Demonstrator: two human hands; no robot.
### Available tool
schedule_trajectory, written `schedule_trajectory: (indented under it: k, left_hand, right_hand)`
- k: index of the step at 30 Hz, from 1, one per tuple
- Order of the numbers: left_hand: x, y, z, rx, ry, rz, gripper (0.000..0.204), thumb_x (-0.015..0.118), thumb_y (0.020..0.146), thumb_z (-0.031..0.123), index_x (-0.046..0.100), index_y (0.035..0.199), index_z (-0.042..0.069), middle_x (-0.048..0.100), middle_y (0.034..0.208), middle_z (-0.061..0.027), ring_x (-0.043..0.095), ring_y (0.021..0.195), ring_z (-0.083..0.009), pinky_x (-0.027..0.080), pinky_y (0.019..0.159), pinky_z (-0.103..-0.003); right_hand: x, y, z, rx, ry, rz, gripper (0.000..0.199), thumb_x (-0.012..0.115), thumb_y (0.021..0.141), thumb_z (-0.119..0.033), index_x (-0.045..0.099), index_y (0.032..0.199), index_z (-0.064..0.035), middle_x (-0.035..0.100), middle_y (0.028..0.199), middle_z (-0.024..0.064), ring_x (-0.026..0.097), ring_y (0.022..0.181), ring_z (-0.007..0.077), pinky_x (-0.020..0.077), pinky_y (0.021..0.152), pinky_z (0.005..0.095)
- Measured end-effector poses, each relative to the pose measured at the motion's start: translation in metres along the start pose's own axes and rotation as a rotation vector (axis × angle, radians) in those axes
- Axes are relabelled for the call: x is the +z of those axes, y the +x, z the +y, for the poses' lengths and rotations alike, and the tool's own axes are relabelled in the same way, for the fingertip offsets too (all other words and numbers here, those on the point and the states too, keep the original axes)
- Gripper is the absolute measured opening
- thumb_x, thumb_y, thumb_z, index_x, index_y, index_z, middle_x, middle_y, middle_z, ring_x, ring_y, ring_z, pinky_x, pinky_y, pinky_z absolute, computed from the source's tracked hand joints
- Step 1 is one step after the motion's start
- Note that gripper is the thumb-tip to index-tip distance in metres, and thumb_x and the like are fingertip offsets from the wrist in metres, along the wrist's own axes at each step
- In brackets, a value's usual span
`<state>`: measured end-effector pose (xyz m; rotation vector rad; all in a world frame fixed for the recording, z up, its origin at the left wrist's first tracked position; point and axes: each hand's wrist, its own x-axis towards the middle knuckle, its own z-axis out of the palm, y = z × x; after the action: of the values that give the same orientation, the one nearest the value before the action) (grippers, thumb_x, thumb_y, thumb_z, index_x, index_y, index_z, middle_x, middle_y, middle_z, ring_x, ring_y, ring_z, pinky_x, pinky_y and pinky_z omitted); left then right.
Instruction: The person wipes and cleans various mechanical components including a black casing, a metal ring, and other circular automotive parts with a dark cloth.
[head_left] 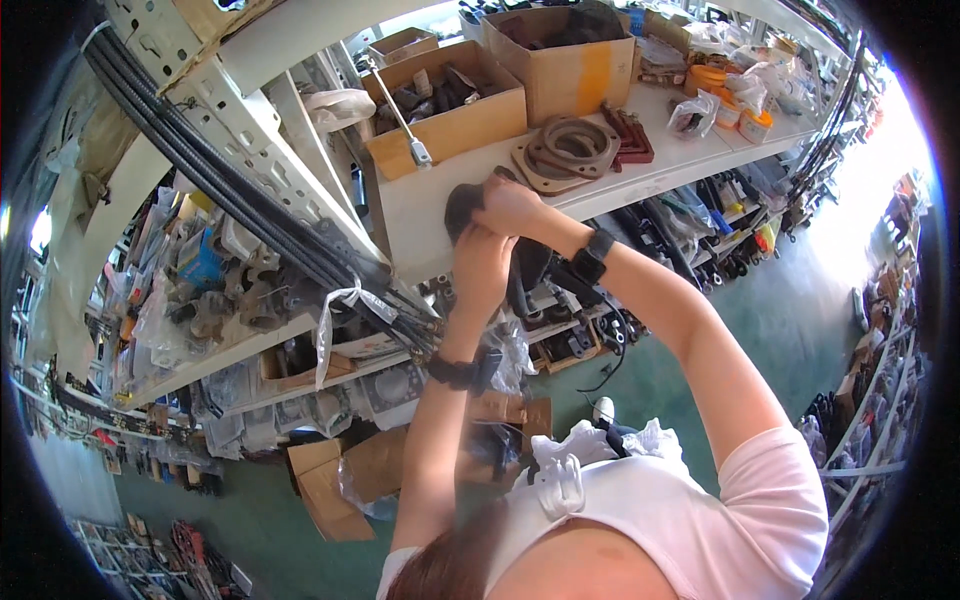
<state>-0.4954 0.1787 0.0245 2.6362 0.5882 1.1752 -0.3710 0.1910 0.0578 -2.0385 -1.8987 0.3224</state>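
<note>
Both my arms reach up to the front edge of a white shelf [420, 215]. My right hand [512, 205] is closed over a dark rounded part [458, 210] lying at the shelf's edge. My left hand [480, 268] sits just below it, fingers curled up against the same dark part from underneath. Each wrist carries a black band. How much of the part hangs below the shelf is hidden by my hands.
On the shelf stand an open cardboard box [450, 125] of dark parts with a metal rod leaning on it, a taller box [565, 60], stacked brown gaskets [565, 150] and bagged items [695, 112]. Black cables [230, 190] run along the rack. Lower shelves hold bagged parts; the floor is green.
</note>
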Motion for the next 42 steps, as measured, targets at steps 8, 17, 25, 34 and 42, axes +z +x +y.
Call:
schedule_trajectory:
  k: [8,17,25,34,42]
  left_hand:
    - [0.029,0.028,-0.026,-0.041,0.108,0.118,0.018,0.053,0.08,0.017,0.056,0.093,0.004,0.057,0.091,-0.0162,0.052,0.088,-0.0341,0.041,0.079,-0.042]
    - [0.033,0.024,-0.039,0.055,0.184,0.087,0.017,0.05,0.082,0.018,0.057,0.091,0.005,0.058,0.088,-0.0157,0.053,0.086,-0.0326,0.042,0.075,-0.041]
    - [-0.032,-0.009,-0.04,-0.254,0.247,0.029,0.024,0.044,0.085,0.021,0.058,0.09,0.003,0.058,0.094,-0.0177,0.053,0.089,-0.0346,0.04,0.081,-0.043]
    - [-0.037,-0.022,-0.034,-0.343,0.464,0.101,0.024,0.043,0.086,0.018,0.058,0.092,0.001,0.059,0.093,-0.0187,0.053,0.091,-0.0341,0.037,0.086,-0.04]
    - [-0.012,-0.037,0.005,-0.305,0.65,0.271,0.03,0.045,0.085,0.017,0.053,0.107,-0.001,0.052,0.109,-0.0207,0.047,0.103,-0.0358,0.035,0.094,-0.041]
  right_hand:
    - [0.01,0.054,0.019,-0.096,-0.061,0.278,0.049,0.058,0.067,-0.042,0.064,0.075,0.0062,0.061,0.079,0.0233,0.057,0.082,0.0331,0.0393,0.083,0.0385]
    - [0.029,0.072,0.024,0.007,0.098,0.477,0.067,0.059,0.063,-0.044,0.056,0.101,0.0111,0.052,0.106,0.0295,0.048,0.1,0.0398,0.0362,0.09,0.0371]
    - [0.061,0.088,-0.053,-0.172,0.074,0.163,0.067,0.055,0.066,-0.044,0.051,0.106,0.0091,0.049,0.114,0.019,0.041,0.112,0.0333,0.0291,0.096,0.0429]
    - [0.057,0.09,-0.082,-0.415,0.144,-0.128,0.065,0.047,0.072,-0.038,0.043,0.121,0.0046,0.037,0.131,0.0199,0.029,0.126,0.0298,0.0206,0.103,0.0437]
    - [0.065,0.042,-0.065,-0.649,0.101,-0.006,0.053,0.049,0.075,-0.03,0.047,0.118,0.0003,0.042,0.128,0.016,0.036,0.122,0.0295,0.0265,0.102,0.0406]
